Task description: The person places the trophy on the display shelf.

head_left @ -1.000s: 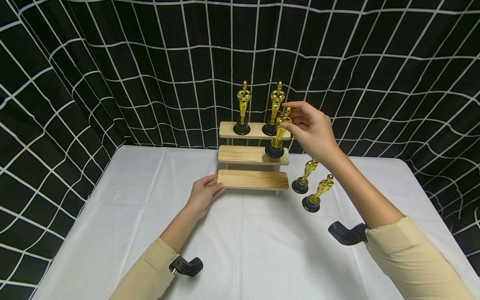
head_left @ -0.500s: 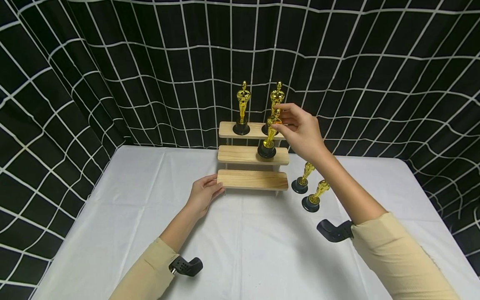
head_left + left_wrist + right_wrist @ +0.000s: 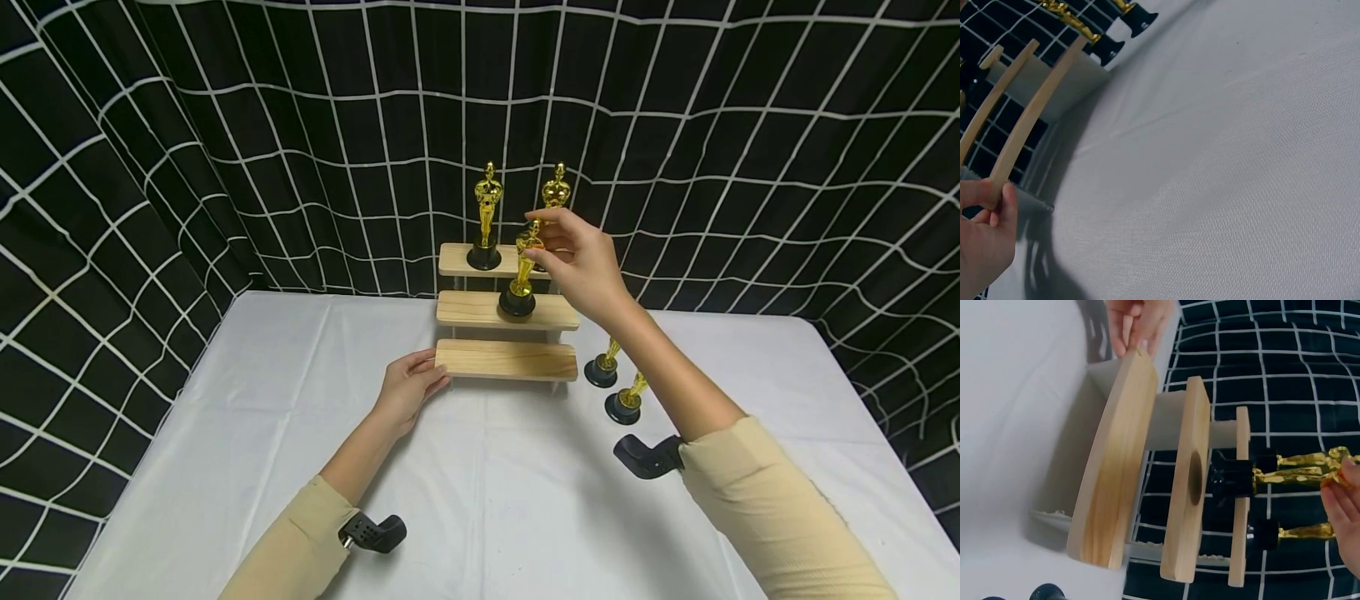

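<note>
A three-tier wooden display stand stands at the table's back. My left hand holds the left end of its lowest board, thumb and fingers pinching the wood in the left wrist view. With thumb and fingertips, my right hand pinches a gold trophy statuette by its upper body. In the right wrist view its black base hovers just off the middle board, casting a round shadow there. On the top board, one statuette stands at left; another at right is partly hidden behind my right hand.
Two more statuettes stand on the table right of the stand, the rear one and the nearer one, both partly covered by my right forearm. A white cloth covers the table. A black curtain with white grid lines hangs behind.
My right hand has moved left with the statuette, from the right end of the middle board toward its centre. My left hand has stayed on the lowest board.
</note>
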A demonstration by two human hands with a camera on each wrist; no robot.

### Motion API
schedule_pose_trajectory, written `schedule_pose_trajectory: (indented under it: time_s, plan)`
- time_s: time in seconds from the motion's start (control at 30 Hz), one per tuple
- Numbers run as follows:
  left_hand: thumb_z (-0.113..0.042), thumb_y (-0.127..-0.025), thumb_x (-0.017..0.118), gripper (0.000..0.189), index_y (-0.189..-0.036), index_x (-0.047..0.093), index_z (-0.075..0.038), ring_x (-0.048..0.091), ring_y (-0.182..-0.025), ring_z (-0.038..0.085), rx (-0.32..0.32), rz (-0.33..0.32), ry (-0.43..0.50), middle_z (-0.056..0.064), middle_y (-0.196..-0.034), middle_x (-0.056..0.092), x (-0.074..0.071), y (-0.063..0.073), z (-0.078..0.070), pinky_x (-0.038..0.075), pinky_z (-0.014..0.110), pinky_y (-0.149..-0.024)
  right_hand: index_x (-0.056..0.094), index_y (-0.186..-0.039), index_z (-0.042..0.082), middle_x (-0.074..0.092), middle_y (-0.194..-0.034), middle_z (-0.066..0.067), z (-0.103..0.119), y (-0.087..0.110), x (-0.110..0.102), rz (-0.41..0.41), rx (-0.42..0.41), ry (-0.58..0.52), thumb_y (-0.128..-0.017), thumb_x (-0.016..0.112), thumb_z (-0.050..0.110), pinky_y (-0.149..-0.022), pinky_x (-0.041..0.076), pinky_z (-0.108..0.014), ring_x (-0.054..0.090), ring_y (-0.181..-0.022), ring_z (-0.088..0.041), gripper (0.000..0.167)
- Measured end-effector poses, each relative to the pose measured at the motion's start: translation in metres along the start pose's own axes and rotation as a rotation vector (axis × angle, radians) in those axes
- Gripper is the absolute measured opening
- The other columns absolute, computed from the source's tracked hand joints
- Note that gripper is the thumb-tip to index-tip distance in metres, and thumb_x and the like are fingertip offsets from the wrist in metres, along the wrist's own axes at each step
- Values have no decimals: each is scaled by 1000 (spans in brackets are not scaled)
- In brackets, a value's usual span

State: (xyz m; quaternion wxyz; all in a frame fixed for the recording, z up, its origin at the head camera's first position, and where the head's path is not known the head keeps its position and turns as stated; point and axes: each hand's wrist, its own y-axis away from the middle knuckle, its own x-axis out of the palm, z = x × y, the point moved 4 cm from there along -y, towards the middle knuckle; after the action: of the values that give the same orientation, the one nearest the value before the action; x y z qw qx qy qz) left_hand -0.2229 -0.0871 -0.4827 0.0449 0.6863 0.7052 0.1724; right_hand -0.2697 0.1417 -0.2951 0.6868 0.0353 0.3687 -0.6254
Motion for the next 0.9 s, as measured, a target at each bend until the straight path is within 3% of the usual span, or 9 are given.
schedule_pose_trajectory:
  time_s: [0.2, 0.9]
  plan:
    - [11, -102, 58, 47, -148, 48, 14, 66, -123, 35, 1, 3, -2, 32, -138, 59, 0, 0, -1, 63, 23, -99, 63, -138, -2, 71, -119, -24, 1, -3, 9, 7, -4, -13, -98, 72, -3, -96, 65, -43, 70, -109, -35, 41]
    - [11, -102, 59, 46, -147, 49, 13, 67, -120, 32, -11, -7, 5, 31, -137, 59, 0, 0, -1, 64, 22, -97, 63, -138, -2, 71, -120, -25, 0, -9, 36, 28, -7, -44, -98, 72, -2, -96, 66, -45, 70, -110, -36, 41]
